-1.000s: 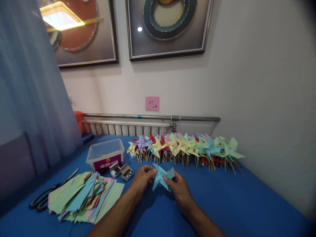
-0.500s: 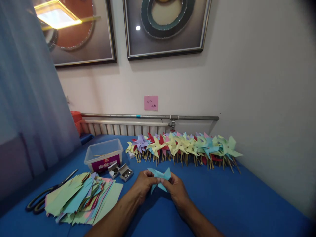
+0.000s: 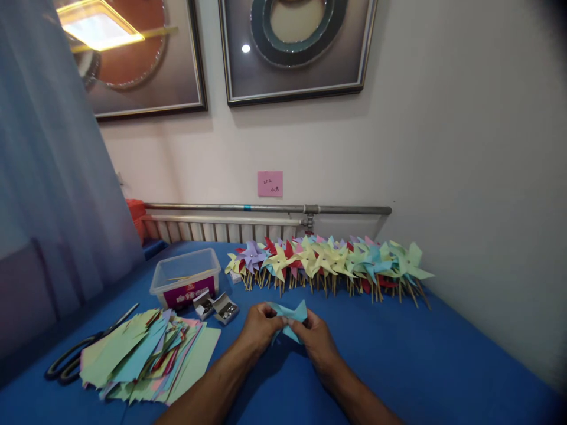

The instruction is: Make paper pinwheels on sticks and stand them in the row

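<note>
While the head camera looks down over the blue desk (image 3: 420, 360), we see the left hand (image 3: 257, 328) and the right hand (image 3: 315, 339) drawn close together just in front of the row of finished pinwheels (image 3: 328, 262), both pinching one light blue paper pinwheel (image 3: 290, 316). A second ago that paper stood opened out as a tall star between the hands; now its points are pressed lower and the hands have closed in on its middle, so we judge the folding of the tips toward the centre to be well along (no stick or pin shows on it yet). The fingers of both hands are narrow, closed on the paper near its centre.

Left of the blue pinwheel lie two small open boxes (image 3: 217, 307) with metal bits inside, and behind them a clear plastic tub (image 3: 186, 277). Further left spreads a loose pile of coloured paper sheets (image 3: 146, 357), with black scissors (image 3: 75, 360) at its far edge. Behind the pinwheel row run a radiator (image 3: 221, 227) and a grey pipe (image 3: 266, 208); above them a pink note (image 3: 270, 183) sticks to the pale wall, under two framed pictures (image 3: 296, 47). A bluish curtain (image 3: 53, 165) hangs at the far left.
</note>
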Motion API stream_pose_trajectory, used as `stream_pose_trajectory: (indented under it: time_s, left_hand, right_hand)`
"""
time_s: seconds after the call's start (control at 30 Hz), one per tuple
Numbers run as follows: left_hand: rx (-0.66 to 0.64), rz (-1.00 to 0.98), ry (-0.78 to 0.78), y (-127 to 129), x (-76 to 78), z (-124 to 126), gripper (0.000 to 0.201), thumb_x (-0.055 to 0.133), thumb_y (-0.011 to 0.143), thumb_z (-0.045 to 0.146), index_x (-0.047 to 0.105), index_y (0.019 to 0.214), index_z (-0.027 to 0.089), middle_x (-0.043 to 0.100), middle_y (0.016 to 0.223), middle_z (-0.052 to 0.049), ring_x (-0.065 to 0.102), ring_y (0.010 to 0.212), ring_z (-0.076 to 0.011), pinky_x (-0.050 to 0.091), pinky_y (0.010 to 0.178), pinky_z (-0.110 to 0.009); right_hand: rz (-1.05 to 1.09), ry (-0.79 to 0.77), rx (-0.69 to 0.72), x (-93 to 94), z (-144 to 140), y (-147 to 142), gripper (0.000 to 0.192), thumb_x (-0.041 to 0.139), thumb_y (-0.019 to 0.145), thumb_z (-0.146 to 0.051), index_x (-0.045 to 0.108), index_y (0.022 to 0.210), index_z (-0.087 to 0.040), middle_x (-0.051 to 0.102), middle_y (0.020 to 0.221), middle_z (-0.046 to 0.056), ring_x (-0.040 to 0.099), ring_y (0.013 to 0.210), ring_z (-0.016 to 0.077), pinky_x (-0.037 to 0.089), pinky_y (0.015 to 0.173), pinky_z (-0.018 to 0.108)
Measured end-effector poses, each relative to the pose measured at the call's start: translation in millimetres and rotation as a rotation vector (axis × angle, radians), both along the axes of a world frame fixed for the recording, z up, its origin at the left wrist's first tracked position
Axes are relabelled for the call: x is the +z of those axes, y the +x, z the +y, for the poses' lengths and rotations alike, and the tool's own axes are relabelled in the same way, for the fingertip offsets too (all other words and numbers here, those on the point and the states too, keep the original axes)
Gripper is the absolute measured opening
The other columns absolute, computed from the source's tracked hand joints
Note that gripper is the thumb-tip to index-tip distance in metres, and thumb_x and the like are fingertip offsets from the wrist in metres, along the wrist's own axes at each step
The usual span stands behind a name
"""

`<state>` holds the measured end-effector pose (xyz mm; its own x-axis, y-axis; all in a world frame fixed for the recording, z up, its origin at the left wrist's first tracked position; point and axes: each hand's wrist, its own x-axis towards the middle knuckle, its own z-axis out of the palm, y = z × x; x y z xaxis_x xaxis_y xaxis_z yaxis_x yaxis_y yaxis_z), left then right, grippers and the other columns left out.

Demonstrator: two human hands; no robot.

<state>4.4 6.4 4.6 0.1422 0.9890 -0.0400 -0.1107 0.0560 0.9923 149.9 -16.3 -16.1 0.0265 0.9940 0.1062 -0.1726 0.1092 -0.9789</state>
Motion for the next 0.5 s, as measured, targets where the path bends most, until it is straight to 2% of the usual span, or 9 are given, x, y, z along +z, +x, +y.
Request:
stream_pose_trajectory:
  time_s: [0.27,0.5]
  left_hand:
    - [-0.079,-0.055,0.015,-0.2,4.6,-4.0,0.032,0.089,0.050,0.034,0.069,0.062,0.013,0.065,0.057,-0.002,0.054,0.053,-0.0128,0.040,0.053,-0.024]
    - [-0.135,-0.061,0.004,-0.8,8.0,-5.5,0.032,0.088,0.051,0.035,0.069,0.063,0.012,0.065,0.059,-0.002,0.053,0.052,-0.0122,0.041,0.055,-0.025]
  right_hand:
    - [-0.043,-0.015,-0.011,-1.2,0.3,0.8,0.039,0.082,0.067,-0.049,0.073,0.087,-0.016,0.072,0.070,0.002,0.061,0.062,0.0180,0.046,0.061,0.028]
    - [-0.037,-0.019,0.003,5.5,-3.9,-0.1,0.037,0.082,0.067,-0.047,0.072,0.085,-0.017,0.072,0.072,0.002,0.061,0.064,0.0185,0.046,0.062,0.029]
